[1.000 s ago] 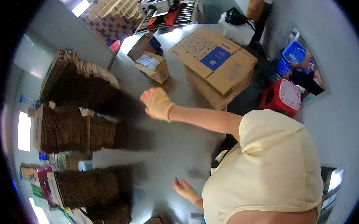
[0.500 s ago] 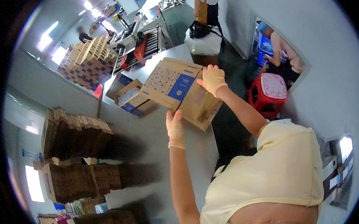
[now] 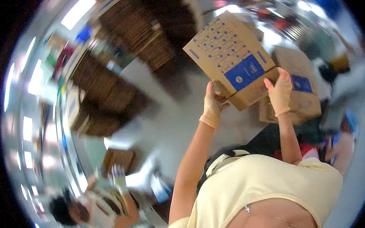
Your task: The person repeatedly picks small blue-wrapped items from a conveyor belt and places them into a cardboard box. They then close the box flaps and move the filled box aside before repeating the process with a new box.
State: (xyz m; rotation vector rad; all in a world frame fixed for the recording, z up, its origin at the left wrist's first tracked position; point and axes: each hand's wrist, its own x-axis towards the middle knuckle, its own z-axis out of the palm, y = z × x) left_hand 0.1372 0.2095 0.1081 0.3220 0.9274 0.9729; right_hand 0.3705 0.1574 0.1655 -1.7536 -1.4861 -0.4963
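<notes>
Head view: since half a second ago the flat printed cardboard box (image 3: 236,59) has risen off the table, left hand (image 3: 213,106) and right hand (image 3: 280,92), both gloved, gripping its lower edge.

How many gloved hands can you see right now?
3. The left hand and the right hand grip the lifted cardboard box at its lower corners. A co-worker's gloved hand is at lower left. Their other hand may be hidden.

A long grey counter (image 3: 166,125) runs through the room, flanked by tall stacks of flattened brown cardboard (image 3: 110,95); bright strip lights (image 3: 77,10) glare overhead, and the blurred surroundings look cluttered
</notes>
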